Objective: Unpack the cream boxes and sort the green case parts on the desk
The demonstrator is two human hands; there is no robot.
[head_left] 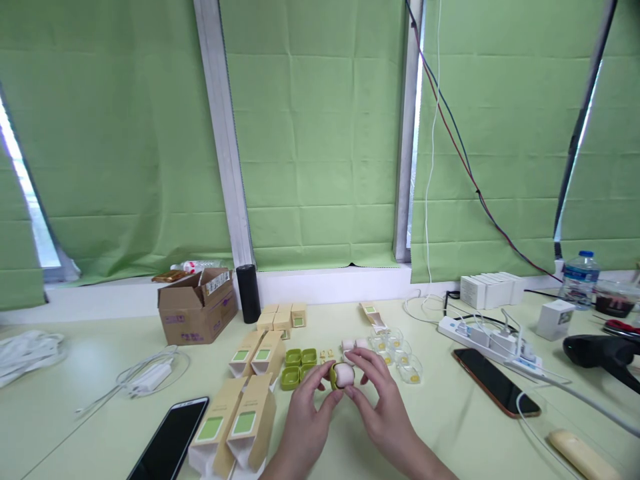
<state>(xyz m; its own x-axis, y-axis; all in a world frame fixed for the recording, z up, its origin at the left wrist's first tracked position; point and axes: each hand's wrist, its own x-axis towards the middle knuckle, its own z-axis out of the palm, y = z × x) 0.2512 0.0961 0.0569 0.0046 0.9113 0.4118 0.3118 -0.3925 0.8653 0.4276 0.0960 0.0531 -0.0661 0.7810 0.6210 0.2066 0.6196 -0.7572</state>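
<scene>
Above the table's middle, a small olive-green square cup is held between the fingers and thumb of my left hand. A pale pinkish-white rounded piece sits partly inside its opening. The fingers and thumb of my right hand close on that piece from the right. More green cups stand grouped just behind my left hand. Small beige pieces lie beside them. Other whitish pieces are partly hidden behind my right fingers. Clear plastic covers with yellow spots lie to the right.
Open kraft boxes with green labels stand on the left, beside a phone. A brown carton and a black cylinder are farther back. On the right lie another phone, a power strip with cables, and white boxes.
</scene>
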